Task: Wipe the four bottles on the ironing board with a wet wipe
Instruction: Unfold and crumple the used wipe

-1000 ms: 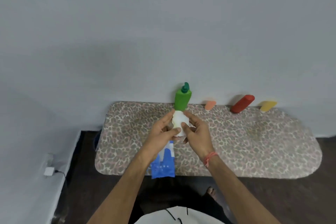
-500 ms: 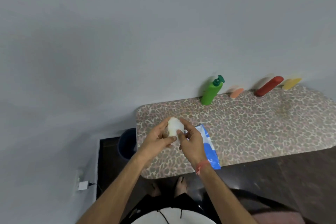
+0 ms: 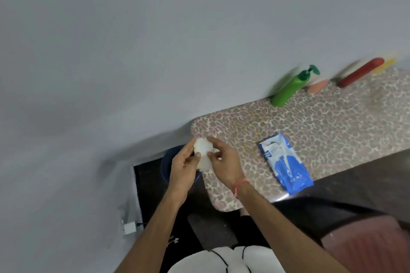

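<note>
A white plug [image 3: 129,227] sits low on the wall at the far left, with a thin dark wire. Next comes a dark blue bin [image 3: 166,165] on the floor, partly hidden by the hands, just past the left end of the ironing board [image 3: 332,124]. The left hand [image 3: 184,162] and the right hand [image 3: 224,162] are held up together near the board's left end. Both pinch a scrunched white wet wipe [image 3: 203,154] between curled fingers and thumbs. The wipe looks soft, pale and lumpy. The right wrist has a thin orange thread band [image 3: 239,185].

The board has a spotty leopard cover. A blue and white wipes pack [image 3: 286,163] lies flat near the front edge. Along the back edge by the wall stand four bottles. The green pump bottle [image 3: 290,88] is first. Then a small orange bottle [image 3: 317,87], a long red bottle [image 3: 360,72] and a yellow bottle [image 3: 385,64]. They are blurry. A pinkish cloth thing [image 3: 366,244] fills the bottom right corner.
</note>
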